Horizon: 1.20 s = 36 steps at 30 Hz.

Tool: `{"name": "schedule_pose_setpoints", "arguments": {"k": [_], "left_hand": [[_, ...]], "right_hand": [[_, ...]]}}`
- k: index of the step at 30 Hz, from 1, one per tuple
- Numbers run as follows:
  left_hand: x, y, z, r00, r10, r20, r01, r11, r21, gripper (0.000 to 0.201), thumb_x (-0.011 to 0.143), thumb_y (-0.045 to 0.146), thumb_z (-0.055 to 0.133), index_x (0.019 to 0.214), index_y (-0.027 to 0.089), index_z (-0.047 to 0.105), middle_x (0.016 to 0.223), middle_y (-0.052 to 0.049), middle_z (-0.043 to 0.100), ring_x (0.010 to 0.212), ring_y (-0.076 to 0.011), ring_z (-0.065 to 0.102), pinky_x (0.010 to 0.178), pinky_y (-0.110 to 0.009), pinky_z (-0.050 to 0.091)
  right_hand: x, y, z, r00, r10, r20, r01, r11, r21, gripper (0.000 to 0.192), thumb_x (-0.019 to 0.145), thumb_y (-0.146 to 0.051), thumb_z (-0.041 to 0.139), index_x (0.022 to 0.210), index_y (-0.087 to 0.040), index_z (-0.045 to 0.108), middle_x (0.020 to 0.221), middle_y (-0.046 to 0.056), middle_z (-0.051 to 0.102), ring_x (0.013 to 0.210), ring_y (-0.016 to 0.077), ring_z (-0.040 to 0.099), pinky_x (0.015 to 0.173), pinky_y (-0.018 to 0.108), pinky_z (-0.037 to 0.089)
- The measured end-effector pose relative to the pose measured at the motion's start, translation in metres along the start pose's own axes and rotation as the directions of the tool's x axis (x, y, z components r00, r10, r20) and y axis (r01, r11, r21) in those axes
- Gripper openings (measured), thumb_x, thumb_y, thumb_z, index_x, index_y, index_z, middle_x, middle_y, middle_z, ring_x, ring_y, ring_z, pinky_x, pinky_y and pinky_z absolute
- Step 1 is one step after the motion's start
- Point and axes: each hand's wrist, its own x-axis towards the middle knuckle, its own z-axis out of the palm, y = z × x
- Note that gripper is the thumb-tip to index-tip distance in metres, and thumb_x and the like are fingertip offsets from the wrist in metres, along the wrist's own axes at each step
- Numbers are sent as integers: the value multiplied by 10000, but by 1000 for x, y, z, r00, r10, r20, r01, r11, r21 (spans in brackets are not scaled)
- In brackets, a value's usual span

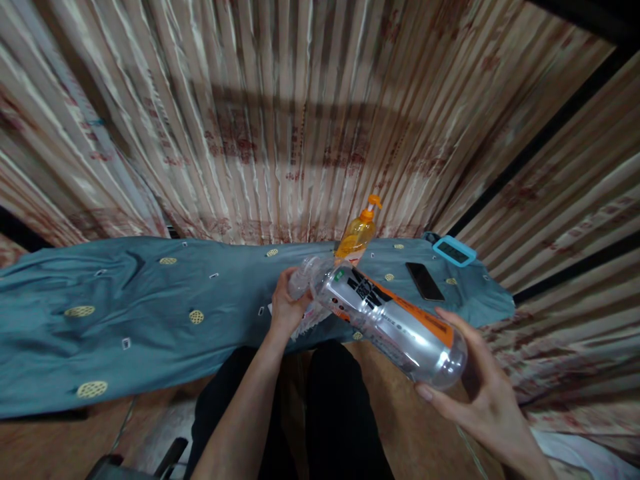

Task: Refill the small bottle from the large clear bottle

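My right hand (473, 383) grips the base end of a large clear plastic bottle (395, 320) with an orange, black and white label. The bottle is tipped on its side, neck pointing left. My left hand (286, 308) is closed around the bottle's neck end, together with a crumpled piece of clear plastic (306, 280). Both hands hover in front of a surface covered by a teal cloth (150, 313). Whether the bottle has a cap is hidden by my fingers.
An orange pump bottle (357, 235) stands on the cloth just behind the clear bottle. A black phone (425, 281) and a blue-framed device (454, 251) lie at the right. Striped curtains (280, 127) hang behind. My dark-trousered legs (330, 413) are below.
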Motion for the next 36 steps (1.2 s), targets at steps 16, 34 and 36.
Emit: {"name": "schedule_pose_setpoints", "arguments": {"k": [16, 34, 36], "left_hand": [[0, 3, 0, 1000, -6, 3, 6, 1000, -9, 506, 644, 360, 766, 1101, 213, 605, 1082, -56, 690, 1022, -243, 652, 958, -382, 493], [-1, 1, 0, 1000, 8, 3, -8, 999, 41, 486, 657, 340, 775, 1102, 221, 619, 1033, -32, 699, 935, -211, 653, 861, -330, 505], [-1, 0, 0, 1000, 5, 5, -6, 999, 44, 487, 662, 343, 771, 1107, 222, 618, 1034, -33, 699, 936, -212, 654, 867, -329, 504]], "right_hand": [[1, 0, 0, 1000, -15, 1, 15, 1000, 18, 795, 811, -472, 757, 1494, -278, 401, 1443, 72, 552, 1251, 263, 617, 995, 292, 536], [1, 2, -3, 1000, 14, 9, -14, 1000, 10, 835, 787, -483, 772, 1505, -289, 390, 1454, 86, 550, 1288, 304, 594, 1027, 352, 530], [1, 3, -4, 1000, 17, 17, -17, 1000, 19, 842, 784, -476, 777, 1507, -291, 386, 1456, 86, 548, 1287, 300, 595, 1025, 347, 531]]}}
